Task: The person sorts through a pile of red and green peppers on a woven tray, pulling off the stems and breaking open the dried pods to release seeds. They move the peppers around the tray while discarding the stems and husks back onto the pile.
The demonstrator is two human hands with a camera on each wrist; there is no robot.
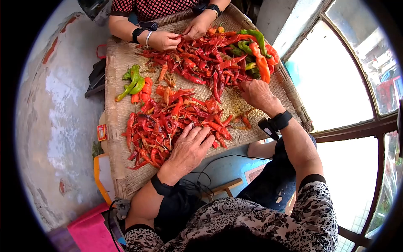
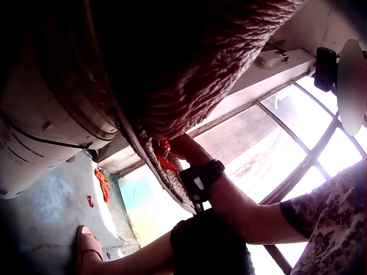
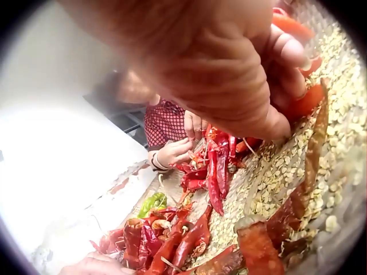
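Note:
My left hand point(image 1: 189, 147) rests on the nearer heap of dried red chili peppers point(image 1: 155, 126), its fingers spread over them. At the right side of the woven tray point(image 1: 119, 168), my right hand point(image 1: 258, 95) reaches down beside the farther chili heap point(image 1: 210, 59). In the right wrist view, its thumb and curled fingers point(image 3: 278, 123) pinch a red pepper point(image 3: 307, 103), mostly hidden by the hand. Pale seeds point(image 3: 269, 183) lie loose beneath it. The left wrist view is dark over my left hand.
Across the tray another person's hands point(image 1: 163, 40) handle a red chili. Fresh green peppers point(image 1: 134, 83) lie at the tray's left, and large orange-red peppers point(image 1: 261, 63) at the upper right. A window point(image 1: 327, 75) stands to the right, a wall point(image 1: 63, 126) to the left. Cables point(image 1: 205, 172) hang below.

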